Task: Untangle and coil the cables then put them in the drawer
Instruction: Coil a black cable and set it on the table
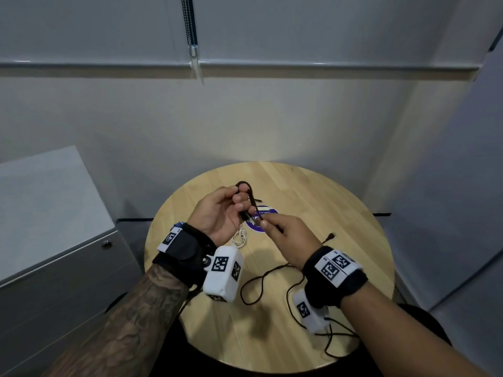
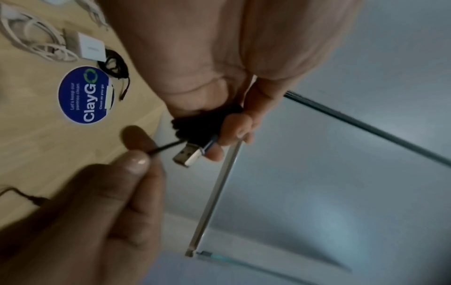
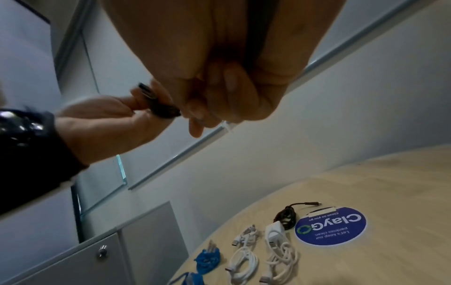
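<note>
Above the round wooden table (image 1: 340, 213), my left hand (image 1: 241, 205) grips a bundle of loops of a thin black cable (image 1: 243, 183). In the left wrist view the bundle (image 2: 207, 125) sits under the fingers (image 2: 234, 127), with a USB plug (image 2: 187, 156) sticking out. Just to its right, my right hand (image 1: 265, 223) pinches one strand of the same cable (image 2: 165, 147) between thumb and forefinger. The rest of that cable trails in loose curves on the table (image 1: 254, 281) below my wrists.
Coiled cables lie on the table: a blue one (image 3: 207, 260), two white ones (image 3: 244, 264), one with a white adapter (image 3: 274, 231), and a small black one (image 3: 285, 214). A round blue sticker (image 3: 329, 225) sits beside them. A grey drawer cabinet (image 1: 54, 240) with a lock (image 1: 107, 244) stands at the left.
</note>
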`<state>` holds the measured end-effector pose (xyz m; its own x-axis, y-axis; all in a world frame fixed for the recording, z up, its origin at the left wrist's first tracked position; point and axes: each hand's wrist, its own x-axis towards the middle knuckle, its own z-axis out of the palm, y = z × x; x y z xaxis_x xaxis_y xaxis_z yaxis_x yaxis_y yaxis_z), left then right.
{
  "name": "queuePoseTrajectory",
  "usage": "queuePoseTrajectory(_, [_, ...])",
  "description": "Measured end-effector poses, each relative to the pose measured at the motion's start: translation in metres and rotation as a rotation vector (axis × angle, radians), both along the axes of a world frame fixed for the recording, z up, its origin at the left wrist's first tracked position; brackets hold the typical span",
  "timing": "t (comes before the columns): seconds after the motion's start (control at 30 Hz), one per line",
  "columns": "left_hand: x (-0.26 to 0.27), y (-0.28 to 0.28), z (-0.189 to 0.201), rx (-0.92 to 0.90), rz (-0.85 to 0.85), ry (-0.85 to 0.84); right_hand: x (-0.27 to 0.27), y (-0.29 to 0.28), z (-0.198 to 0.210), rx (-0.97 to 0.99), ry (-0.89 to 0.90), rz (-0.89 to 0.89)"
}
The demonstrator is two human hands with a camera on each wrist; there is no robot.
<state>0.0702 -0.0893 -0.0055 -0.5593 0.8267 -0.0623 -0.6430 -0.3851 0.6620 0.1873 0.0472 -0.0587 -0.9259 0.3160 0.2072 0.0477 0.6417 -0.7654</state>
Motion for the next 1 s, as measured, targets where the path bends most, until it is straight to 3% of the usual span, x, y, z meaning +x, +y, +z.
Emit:
queuePoseTrajectory(0.13, [-0.011,0.001,-0.011,0.046,0.237,-0.042,0.003,-0.016,0.005,0.174,-0.171,0.108])
queuePoseTrajectory(0.27, [-0.026,0.003,-0.027,-0.062,0.383,0.146,0.005,-0.033,0.022,0.388,-0.162,0.141])
queuePoseTrajectory(0.33, [-0.024,0.001,-0.034,-0.155,0.338,0.278,0.006,-0.031,0.037,0.511,-0.093,0.069])
queuePoseTrajectory(0.47, [-0.001,-0.003,-0.044,-0.417,0.145,0.781,0.009,-0.018,0.054,0.607,-0.005,0.052])
queuePoseTrajectory(0.5, [0.006,-0.002,-0.045,-0.436,0.066,0.838,0.01,-0.015,0.054,0.616,-0.005,0.053])
queuePoseTrajectory(0.63, [0.022,0.003,-0.048,-0.488,-0.154,0.748,0.017,-0.001,0.036,0.568,0.0,-0.038])
queuePoseTrajectory(0.73, [0.027,0.006,-0.052,-0.525,-0.239,0.702,0.021,0.002,0.014,0.313,-0.074,-0.007])
queuePoseTrajectory(0.83, [0.027,0.01,-0.058,-0.488,-0.208,0.506,0.02,0.008,0.001,-0.018,-0.137,0.063])
queuePoseTrajectory(1.0, [0.029,0.008,-0.082,-0.459,-0.198,0.369,0.02,0.013,-0.01,-0.074,-0.289,0.132])
